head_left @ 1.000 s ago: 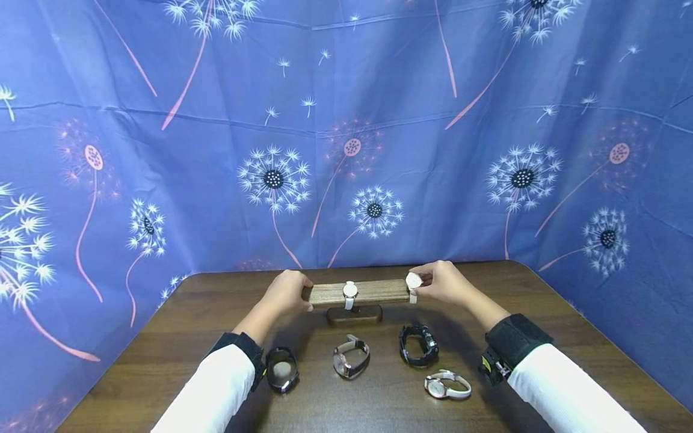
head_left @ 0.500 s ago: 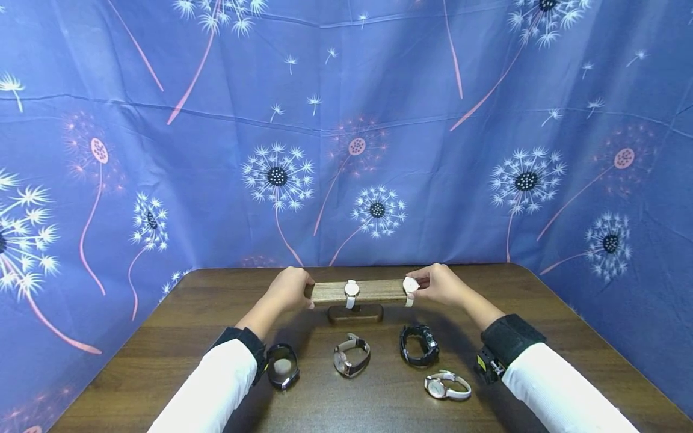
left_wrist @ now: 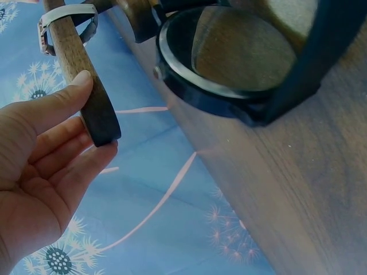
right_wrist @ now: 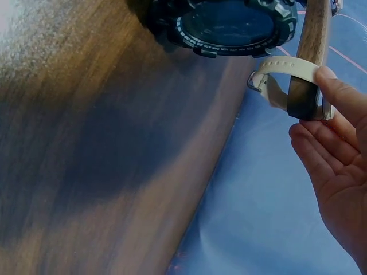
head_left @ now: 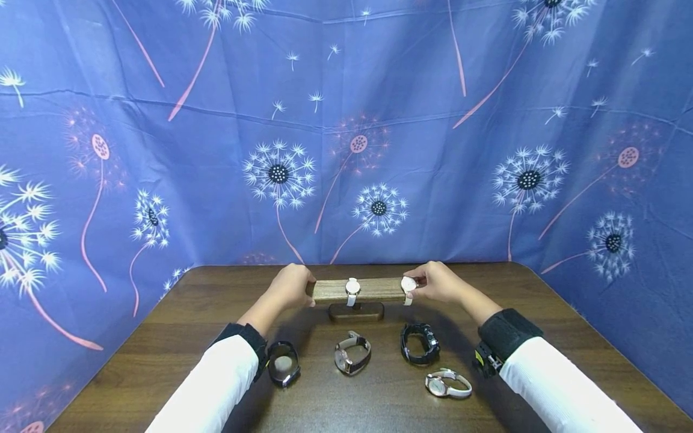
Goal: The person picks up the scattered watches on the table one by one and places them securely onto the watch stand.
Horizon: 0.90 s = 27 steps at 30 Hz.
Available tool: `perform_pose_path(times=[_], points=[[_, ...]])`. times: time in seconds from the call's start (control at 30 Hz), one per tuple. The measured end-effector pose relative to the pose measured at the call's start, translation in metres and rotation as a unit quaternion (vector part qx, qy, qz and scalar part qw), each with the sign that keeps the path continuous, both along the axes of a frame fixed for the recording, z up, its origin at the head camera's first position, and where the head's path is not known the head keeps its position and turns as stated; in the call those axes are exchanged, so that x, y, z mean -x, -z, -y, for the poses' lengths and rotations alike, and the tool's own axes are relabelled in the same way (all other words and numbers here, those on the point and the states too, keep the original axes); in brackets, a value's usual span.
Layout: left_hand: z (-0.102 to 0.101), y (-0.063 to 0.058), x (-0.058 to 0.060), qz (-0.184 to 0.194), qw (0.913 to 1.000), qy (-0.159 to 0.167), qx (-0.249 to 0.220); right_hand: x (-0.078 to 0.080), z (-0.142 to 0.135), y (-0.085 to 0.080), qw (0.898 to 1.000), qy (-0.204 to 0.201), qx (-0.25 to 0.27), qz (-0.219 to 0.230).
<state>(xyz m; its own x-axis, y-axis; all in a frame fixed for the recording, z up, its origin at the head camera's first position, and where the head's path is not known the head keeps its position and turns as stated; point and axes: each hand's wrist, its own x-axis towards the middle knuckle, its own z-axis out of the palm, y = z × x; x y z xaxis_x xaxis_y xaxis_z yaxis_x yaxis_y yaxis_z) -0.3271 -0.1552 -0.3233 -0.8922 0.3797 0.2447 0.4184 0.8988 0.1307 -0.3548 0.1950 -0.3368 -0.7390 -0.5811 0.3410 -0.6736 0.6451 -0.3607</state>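
Note:
A wooden watch stand has a horizontal bar (head_left: 383,290) on a dark base (head_left: 365,311). My left hand (head_left: 288,287) holds the bar's left end between thumb and fingers, as the left wrist view shows. At the right end, my right hand (head_left: 441,282) pinches a watch with a pale strap (head_left: 408,285). Its buckled strap (right_wrist: 289,66) loops around the bar's end in the right wrist view, the thumb pressing near the dial. A second white-strapped watch (head_left: 352,287) sits around the middle of the bar.
Several watches lie on the wooden table (head_left: 178,337) before the stand: a black one (head_left: 284,364) at left, a dark-strapped one (head_left: 352,353), a chunky black one (head_left: 420,344) and a white-strapped one (head_left: 448,383). A blue dandelion-print cloth (head_left: 216,180) hangs behind.
My right hand has slid the pale-strapped watch a little left along the bar, toward the middle watch. The left hand keeps its hold, and the head view has shifted slightly.

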Motion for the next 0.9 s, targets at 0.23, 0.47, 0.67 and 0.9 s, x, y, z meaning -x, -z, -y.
perform_pose_path(times=[0.23,0.47,0.67,0.9], points=[[0.000,-0.001,0.001,-0.015,0.9998,0.009,0.008,0.003,0.002,-0.003,1.000,0.003,-0.019,0.000],[0.000,0.001,0.001,-0.015,0.9998,0.011,0.011,0.001,0.003,-0.009,0.998,0.026,-0.063,-0.006],[0.000,0.001,0.001,-0.014,0.9998,0.009,0.009,0.002,0.005,-0.011,0.996,0.018,-0.085,-0.032],[0.000,0.001,0.002,-0.001,0.9999,0.004,0.013,0.003,0.008,-0.009,0.996,0.015,-0.085,-0.036]])
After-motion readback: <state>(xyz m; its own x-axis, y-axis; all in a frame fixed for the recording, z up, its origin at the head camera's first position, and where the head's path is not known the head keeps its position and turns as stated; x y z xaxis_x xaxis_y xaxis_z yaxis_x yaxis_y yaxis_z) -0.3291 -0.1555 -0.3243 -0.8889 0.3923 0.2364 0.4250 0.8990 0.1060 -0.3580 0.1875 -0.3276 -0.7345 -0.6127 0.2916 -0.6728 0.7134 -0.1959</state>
